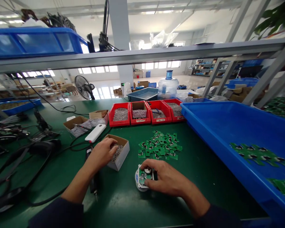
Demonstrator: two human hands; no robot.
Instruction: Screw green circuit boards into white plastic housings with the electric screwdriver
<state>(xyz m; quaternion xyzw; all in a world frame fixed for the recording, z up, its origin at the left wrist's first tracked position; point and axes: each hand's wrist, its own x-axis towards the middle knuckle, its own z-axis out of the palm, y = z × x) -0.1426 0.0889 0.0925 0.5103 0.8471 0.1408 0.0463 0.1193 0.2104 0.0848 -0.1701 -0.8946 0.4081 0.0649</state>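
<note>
the left hand (103,152) partly hides tiny metal pieces (117,153), possibly screws, in a box (123,155).

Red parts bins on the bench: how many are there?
4, in one row: leftmost bin, second bin, third bin, and rightmost bin by the large blue tray, which could hide more.

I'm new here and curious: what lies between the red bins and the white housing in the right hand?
Green circuit boards, loosely spread on the tabletop beyond the white housing; the head view shows them.
</note>
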